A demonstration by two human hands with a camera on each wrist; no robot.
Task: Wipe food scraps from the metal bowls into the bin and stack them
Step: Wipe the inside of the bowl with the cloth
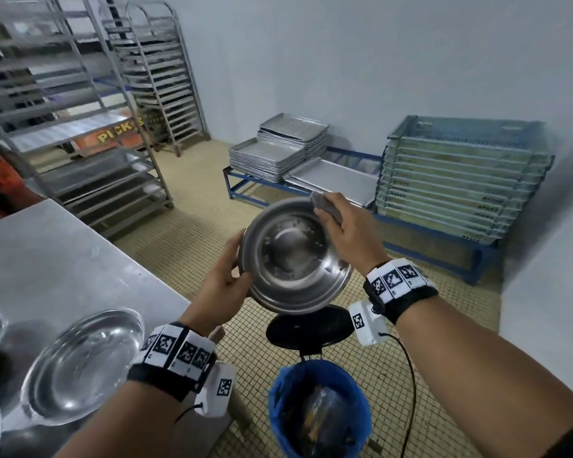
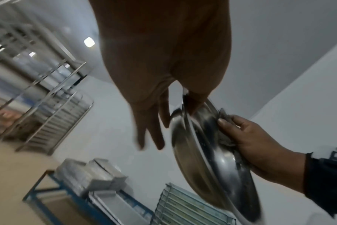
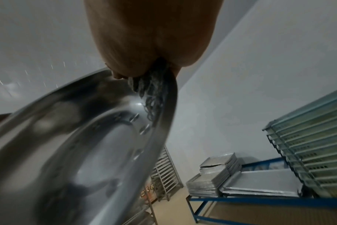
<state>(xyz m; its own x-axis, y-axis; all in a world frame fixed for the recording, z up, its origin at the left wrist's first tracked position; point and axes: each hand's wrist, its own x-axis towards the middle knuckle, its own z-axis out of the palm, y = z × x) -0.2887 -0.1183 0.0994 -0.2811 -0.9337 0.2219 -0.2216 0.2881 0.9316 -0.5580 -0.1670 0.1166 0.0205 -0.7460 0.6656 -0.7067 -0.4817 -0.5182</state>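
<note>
The right hand (image 1: 346, 226) is bunching a grey rag (image 1: 326, 206) in curled fingers against the far rim of the metal bowl (image 1: 293, 256). The left hand (image 1: 227, 279) is pinching the near-left rim, tilting the bowl's mouth toward the person, above the blue-lined bin (image 1: 318, 408). More bowls (image 1: 83, 365) are waiting on the steel table (image 1: 63, 259).

Pale walls (image 1: 377, 61) fill the top, tall metal racks (image 1: 63, 110) upper left, tiled floor (image 1: 196, 226) mid-frame, stacked trays (image 1: 278, 150) and crates (image 1: 460, 180) on a blue bench (image 1: 444, 233) right of centre.
</note>
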